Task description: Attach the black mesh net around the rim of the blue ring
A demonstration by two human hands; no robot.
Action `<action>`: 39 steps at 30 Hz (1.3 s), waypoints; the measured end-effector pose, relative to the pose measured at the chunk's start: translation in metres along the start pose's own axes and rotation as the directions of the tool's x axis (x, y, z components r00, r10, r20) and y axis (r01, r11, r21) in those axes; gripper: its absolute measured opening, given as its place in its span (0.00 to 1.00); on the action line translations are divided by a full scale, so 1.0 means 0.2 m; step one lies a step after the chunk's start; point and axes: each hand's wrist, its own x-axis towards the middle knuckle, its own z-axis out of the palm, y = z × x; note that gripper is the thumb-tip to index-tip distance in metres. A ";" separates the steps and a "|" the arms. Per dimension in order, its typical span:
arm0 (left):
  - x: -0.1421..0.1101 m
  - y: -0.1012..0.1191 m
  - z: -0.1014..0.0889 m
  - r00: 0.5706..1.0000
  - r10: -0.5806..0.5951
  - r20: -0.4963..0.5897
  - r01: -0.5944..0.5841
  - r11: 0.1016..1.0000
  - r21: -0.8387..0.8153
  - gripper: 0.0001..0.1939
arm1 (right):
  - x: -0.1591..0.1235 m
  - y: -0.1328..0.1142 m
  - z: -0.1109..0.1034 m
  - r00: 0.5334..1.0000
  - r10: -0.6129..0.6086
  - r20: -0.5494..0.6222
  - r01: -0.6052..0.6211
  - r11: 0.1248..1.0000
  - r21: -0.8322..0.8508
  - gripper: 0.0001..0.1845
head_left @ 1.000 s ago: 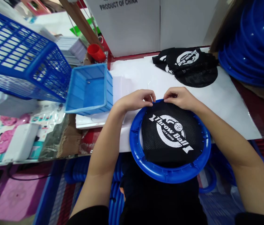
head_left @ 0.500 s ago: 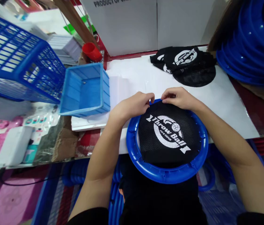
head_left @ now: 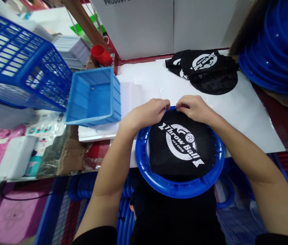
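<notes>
A blue plastic ring [head_left: 159, 182] lies half on the white table top [head_left: 246, 115], half over its near edge. Over the ring lies a black mesh net [head_left: 182, 146] printed "Throw Ball" in white. My left hand [head_left: 147, 114] and my right hand [head_left: 195, 107] sit side by side at the ring's far rim. Both hands are closed, their fingertips pinching the net's far edge against the rim.
A pile of black printed nets [head_left: 205, 69] lies at the table's back. Stacked blue rings [head_left: 276, 51] fill the right. A light blue tray [head_left: 93, 97] and a dark blue basket [head_left: 18, 64] stand left, a red cup [head_left: 100, 54] and white cartons [head_left: 159, 23] behind. More rings lie under the table.
The ring and net have slid slightly left and turned a little. Both hands stay pinched at the far rim and have drawn closer together.
</notes>
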 end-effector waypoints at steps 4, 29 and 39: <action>0.02 0.01 0.04 0.998 0.000 -0.067 -0.006 0.996 -0.084 0.14 | 0.00 0.01 -0.01 0.999 -0.018 0.046 0.018 1.000 0.004 0.03; 0.11 -0.11 0.11 0.989 0.002 -0.150 -0.049 0.949 -0.312 0.15 | 0.06 -0.08 0.02 0.982 0.155 0.106 -0.150 0.987 -0.059 0.08; 0.10 -0.07 0.11 0.992 -0.011 -0.126 -0.002 0.995 -0.101 0.20 | 0.09 -0.07 0.01 0.967 0.227 0.113 -0.225 0.974 -0.027 0.03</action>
